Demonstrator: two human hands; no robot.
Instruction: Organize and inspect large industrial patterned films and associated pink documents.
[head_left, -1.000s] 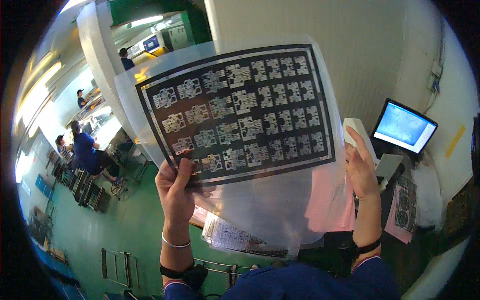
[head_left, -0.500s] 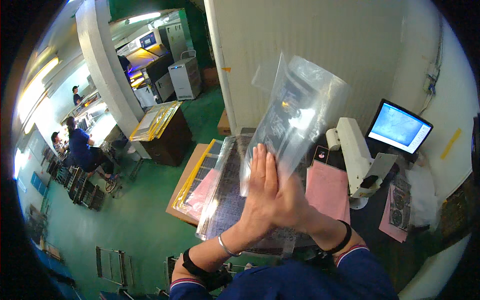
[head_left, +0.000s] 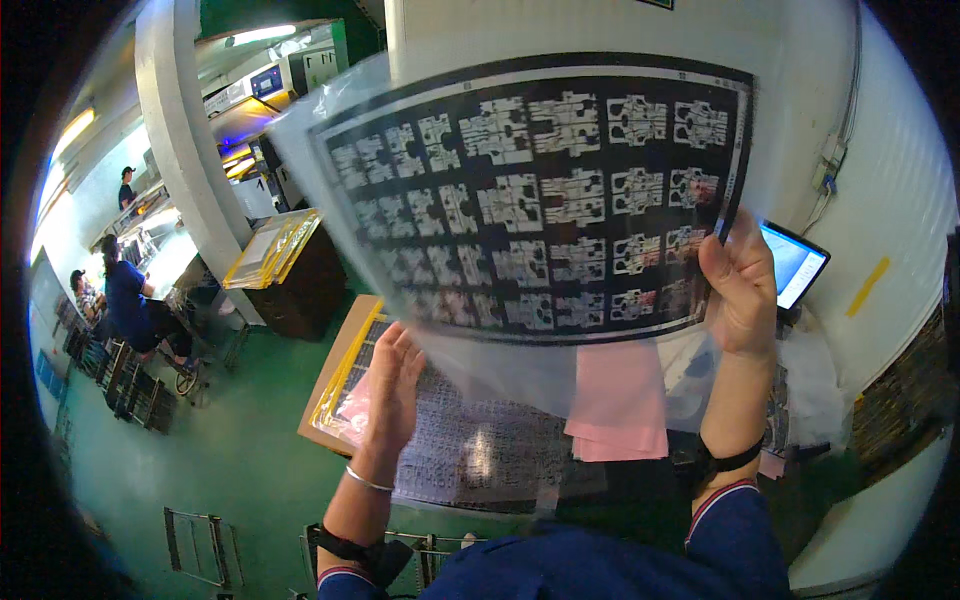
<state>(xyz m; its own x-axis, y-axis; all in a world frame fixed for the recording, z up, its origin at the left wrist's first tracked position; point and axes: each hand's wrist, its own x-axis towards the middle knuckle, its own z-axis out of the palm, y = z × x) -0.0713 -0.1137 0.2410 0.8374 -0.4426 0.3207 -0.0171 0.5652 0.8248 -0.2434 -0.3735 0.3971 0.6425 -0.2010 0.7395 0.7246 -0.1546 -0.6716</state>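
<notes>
My right hand grips a black film sheet with rows of pale circuit patterns, thumb on the front at its right edge. A clear plastic sleeve lies around or behind the film; which one I cannot tell. Held up and tilted, the film spans the space above the worktable. My left hand is raised at the sheet's lower left corner, fingers stretched upward. Whether those fingertips touch the plastic is unclear. Beneath the sheet lie pink papers and a dark patterned table surface.
A cardboard piece with yellow-edged sheets lies at the table's left. A lit monitor stands at the right, beside crumpled clear plastic. Far left, a person in dark blue sits near a white pillar.
My hands, pressed together before, have come apart. The clear plastic has turned and opened out flat, showing the patterned film. My right hand has risen to the right; my left has moved left.
</notes>
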